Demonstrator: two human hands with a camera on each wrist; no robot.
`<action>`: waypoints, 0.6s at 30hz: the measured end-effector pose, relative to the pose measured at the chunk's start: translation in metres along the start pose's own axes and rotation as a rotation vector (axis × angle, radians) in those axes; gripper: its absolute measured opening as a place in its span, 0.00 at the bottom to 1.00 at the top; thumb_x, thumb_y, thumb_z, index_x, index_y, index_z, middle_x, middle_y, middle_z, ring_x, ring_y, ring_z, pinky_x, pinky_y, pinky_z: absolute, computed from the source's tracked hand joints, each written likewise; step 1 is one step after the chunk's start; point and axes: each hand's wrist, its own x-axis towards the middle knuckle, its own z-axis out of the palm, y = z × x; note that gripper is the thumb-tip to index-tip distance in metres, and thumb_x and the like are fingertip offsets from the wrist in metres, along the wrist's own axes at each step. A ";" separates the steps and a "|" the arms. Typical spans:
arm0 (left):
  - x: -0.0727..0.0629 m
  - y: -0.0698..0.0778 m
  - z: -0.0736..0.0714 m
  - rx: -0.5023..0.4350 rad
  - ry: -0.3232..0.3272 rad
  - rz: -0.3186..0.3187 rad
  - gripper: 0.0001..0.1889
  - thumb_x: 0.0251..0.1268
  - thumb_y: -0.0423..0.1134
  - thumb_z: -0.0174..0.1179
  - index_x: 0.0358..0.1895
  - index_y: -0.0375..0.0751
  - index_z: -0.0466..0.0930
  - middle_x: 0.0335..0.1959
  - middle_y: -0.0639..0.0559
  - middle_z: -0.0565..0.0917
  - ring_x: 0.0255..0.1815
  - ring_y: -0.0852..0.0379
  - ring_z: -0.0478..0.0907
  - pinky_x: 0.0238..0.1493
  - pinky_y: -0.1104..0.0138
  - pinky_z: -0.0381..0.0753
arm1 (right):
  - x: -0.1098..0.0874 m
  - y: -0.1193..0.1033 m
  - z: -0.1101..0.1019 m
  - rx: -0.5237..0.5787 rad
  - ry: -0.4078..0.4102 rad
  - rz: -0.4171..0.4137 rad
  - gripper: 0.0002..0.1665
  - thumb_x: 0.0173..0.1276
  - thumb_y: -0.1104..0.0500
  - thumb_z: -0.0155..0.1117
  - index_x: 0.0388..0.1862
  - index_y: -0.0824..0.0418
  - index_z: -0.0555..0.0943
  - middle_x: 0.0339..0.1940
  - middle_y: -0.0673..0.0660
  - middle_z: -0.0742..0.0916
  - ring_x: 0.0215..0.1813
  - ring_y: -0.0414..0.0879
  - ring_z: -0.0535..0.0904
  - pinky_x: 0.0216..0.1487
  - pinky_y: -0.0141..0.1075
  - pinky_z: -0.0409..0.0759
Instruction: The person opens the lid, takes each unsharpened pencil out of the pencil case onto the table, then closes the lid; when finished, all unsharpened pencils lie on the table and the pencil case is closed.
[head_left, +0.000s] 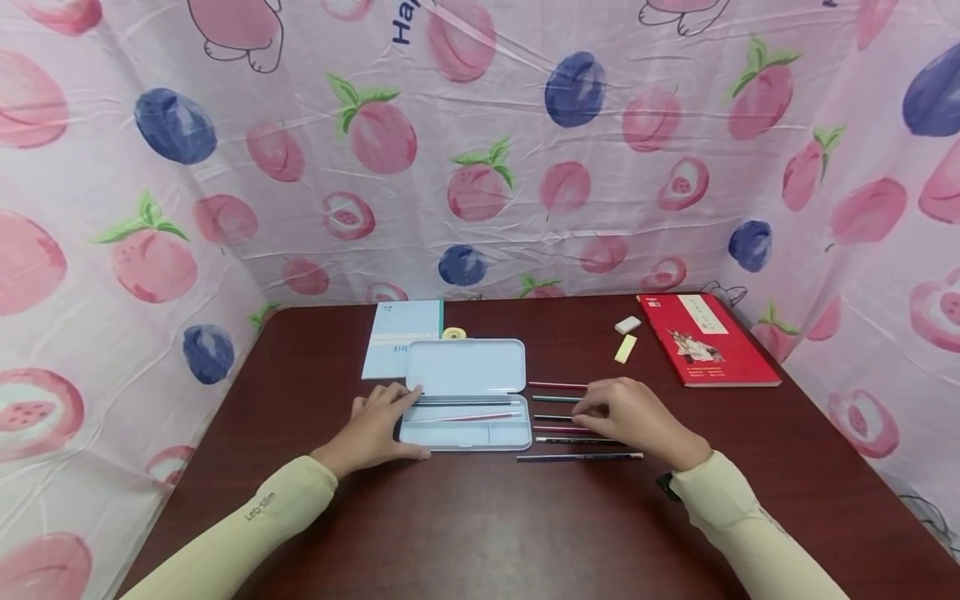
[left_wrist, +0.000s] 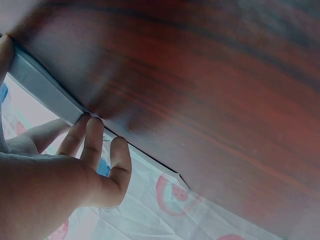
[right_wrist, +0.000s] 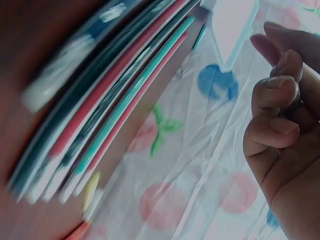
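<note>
In the head view, a pale blue pencil case (head_left: 450, 435) lies with its lid (head_left: 465, 367) raised. Inside it are a dark pencil (head_left: 468, 403) and a red-and-white pencil (head_left: 472, 417). My left hand (head_left: 378, 423) grips the case's left end, thumb at the front corner and fingers towards the hinge. To the right of the case, a row of several pencils includes a dark blue one (head_left: 581, 457) nearest me and a red one (head_left: 558, 385) farthest. My right hand (head_left: 633, 417) hovers over the row with loosely curled fingers; the right wrist view shows nothing between them.
Behind the case lie a light blue notebook (head_left: 390, 346) and a yellow tape roll (head_left: 453, 333). A white eraser (head_left: 627, 325) and a yellow block (head_left: 626, 348) sit beyond the pencils. A red book (head_left: 708, 342) lies at the back right. Fruit-print cloth (head_left: 465, 192) surrounds the table.
</note>
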 end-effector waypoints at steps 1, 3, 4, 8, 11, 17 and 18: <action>0.000 0.000 0.000 0.000 0.000 0.001 0.58 0.50 0.66 0.81 0.83 0.46 0.65 0.68 0.45 0.76 0.64 0.48 0.68 0.55 0.52 0.63 | 0.006 -0.003 0.002 0.002 0.002 -0.003 0.07 0.62 0.58 0.84 0.39 0.52 0.95 0.32 0.41 0.90 0.33 0.30 0.82 0.40 0.33 0.84; 0.000 -0.001 0.000 -0.001 0.000 0.001 0.58 0.50 0.66 0.81 0.83 0.46 0.65 0.68 0.45 0.76 0.64 0.48 0.68 0.55 0.52 0.63 | 0.018 -0.010 0.007 0.000 0.007 -0.016 0.07 0.61 0.58 0.84 0.39 0.53 0.95 0.30 0.42 0.90 0.32 0.31 0.81 0.38 0.32 0.83; -0.001 -0.001 0.000 0.001 0.000 0.000 0.58 0.50 0.67 0.81 0.83 0.46 0.65 0.68 0.45 0.76 0.64 0.48 0.68 0.55 0.52 0.63 | 0.024 -0.013 0.009 -0.001 0.009 -0.023 0.07 0.61 0.58 0.84 0.39 0.53 0.95 0.29 0.42 0.89 0.31 0.31 0.80 0.37 0.32 0.82; -0.001 -0.001 0.000 0.001 -0.001 -0.001 0.59 0.49 0.67 0.81 0.83 0.46 0.65 0.68 0.45 0.76 0.63 0.48 0.68 0.55 0.52 0.63 | 0.046 -0.025 0.023 -0.023 0.019 -0.070 0.06 0.61 0.59 0.84 0.38 0.55 0.95 0.24 0.43 0.85 0.26 0.32 0.73 0.32 0.30 0.76; -0.001 0.000 0.000 -0.002 -0.002 0.000 0.58 0.49 0.67 0.81 0.83 0.46 0.65 0.68 0.45 0.76 0.63 0.48 0.68 0.55 0.52 0.63 | 0.058 -0.034 0.033 -0.059 0.019 -0.099 0.05 0.62 0.58 0.83 0.36 0.55 0.95 0.22 0.43 0.83 0.26 0.32 0.70 0.32 0.29 0.72; -0.001 0.002 -0.002 -0.005 -0.002 -0.001 0.58 0.50 0.66 0.81 0.83 0.45 0.65 0.68 0.44 0.76 0.64 0.48 0.68 0.55 0.52 0.63 | 0.077 -0.042 0.046 -0.086 -0.019 -0.068 0.04 0.62 0.57 0.83 0.34 0.56 0.95 0.25 0.46 0.88 0.27 0.34 0.72 0.32 0.30 0.74; -0.001 0.002 -0.002 -0.005 -0.002 -0.001 0.58 0.50 0.66 0.81 0.83 0.45 0.65 0.68 0.44 0.76 0.64 0.48 0.68 0.55 0.52 0.63 | 0.080 -0.042 0.047 -0.082 -0.033 -0.052 0.05 0.62 0.57 0.83 0.35 0.56 0.95 0.26 0.47 0.89 0.27 0.35 0.72 0.32 0.30 0.74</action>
